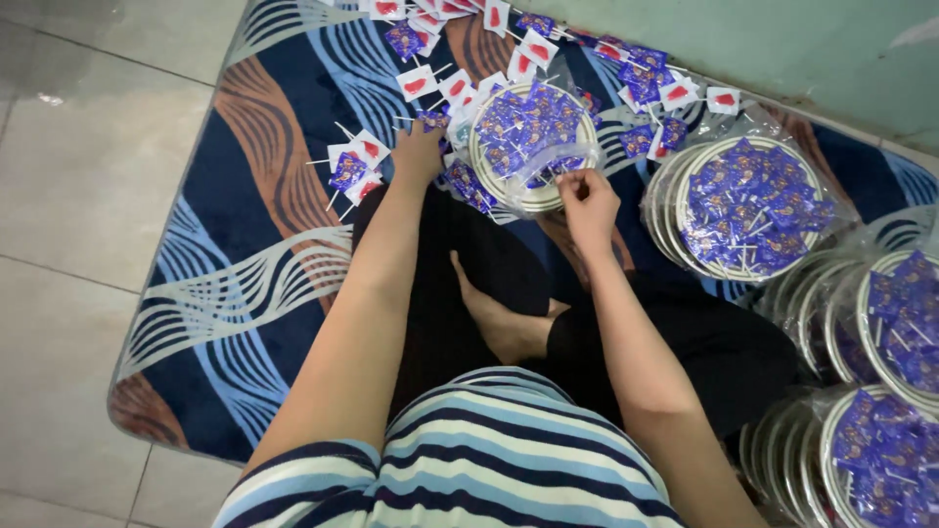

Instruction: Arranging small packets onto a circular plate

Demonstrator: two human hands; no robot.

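Round white tray [476, 156] heaped with blue-wrapped lollipops [528, 122], bagged in clear plastic. Right hand [590, 207] grip pinching bag edge; left hand [419, 154] grip state unclear, on loose lollipops.

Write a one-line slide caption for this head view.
Left hand reaches wrapped lollipops on patterned mat; right hand touches round bagged tray.

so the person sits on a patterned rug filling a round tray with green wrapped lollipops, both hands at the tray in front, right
Not quite: the head view shows the wrapped lollipops are blue-purple, not green. The rest holds: the left hand and right hand are at the round tray on the patterned rug.
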